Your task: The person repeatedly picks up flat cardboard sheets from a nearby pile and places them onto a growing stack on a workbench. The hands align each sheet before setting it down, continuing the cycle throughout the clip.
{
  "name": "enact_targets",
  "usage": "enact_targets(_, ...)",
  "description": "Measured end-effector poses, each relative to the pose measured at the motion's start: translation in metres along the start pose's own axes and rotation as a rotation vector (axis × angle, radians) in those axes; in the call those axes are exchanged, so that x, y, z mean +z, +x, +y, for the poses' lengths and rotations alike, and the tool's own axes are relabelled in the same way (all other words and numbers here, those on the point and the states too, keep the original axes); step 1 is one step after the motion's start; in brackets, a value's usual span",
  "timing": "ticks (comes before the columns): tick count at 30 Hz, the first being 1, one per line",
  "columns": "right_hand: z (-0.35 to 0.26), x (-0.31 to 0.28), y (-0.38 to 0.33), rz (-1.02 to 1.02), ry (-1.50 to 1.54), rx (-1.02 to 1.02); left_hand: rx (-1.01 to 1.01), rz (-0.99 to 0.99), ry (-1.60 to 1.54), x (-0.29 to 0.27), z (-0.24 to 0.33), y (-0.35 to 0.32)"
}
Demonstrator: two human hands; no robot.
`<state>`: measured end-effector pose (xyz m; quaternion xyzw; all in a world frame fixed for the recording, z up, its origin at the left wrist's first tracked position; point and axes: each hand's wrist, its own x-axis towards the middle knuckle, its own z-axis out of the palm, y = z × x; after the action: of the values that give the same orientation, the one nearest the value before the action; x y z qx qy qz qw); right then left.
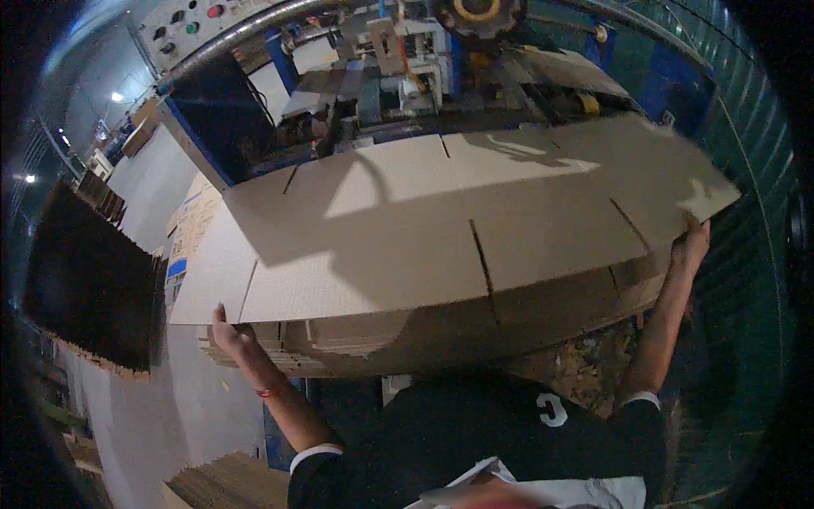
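Note:
A wide, flat sheet of slotted cardboard [373,246] stretches across the view in front of me. My left hand [231,332] grips its near left corner, thumb on top and the other fingers hidden beneath. At the right end, my right hand [694,243] is closed on the sheet's edge, its fingers partly hidden. The sheet's far edge lies against the front of a blue machine [203,140]. Below the near edge shows a stack of similar cardboard sheets [381,343].
A control panel [191,25] with coloured buttons is at the upper left. A metal roller bar [246,42] crosses above the machine. Dark stacked cardboard [93,271] stands on the floor at left, more cardboard [229,482] at lower left. Green corrugated sheeting [746,127] borders the right.

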<state>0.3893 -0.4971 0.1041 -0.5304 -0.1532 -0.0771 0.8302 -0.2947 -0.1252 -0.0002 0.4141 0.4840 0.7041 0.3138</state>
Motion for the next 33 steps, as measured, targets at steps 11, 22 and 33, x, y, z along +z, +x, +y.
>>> enact_targets(11, -0.018, 0.0, -0.207, -1.171, -1.101, -0.706, 0.252, -0.697, 0.302, 0.027, 0.083, -0.117)
enact_targets(22, 0.0, 0.017, -0.18, -1.426, -1.047, -0.547, 0.834, -1.334, 0.982, 0.081, 0.085, -0.122)
enact_targets(33, 0.083, 0.088, -0.084, -1.522, -1.087, -0.718, 0.787, -1.191, 0.823, 0.161, 0.045, -0.092)
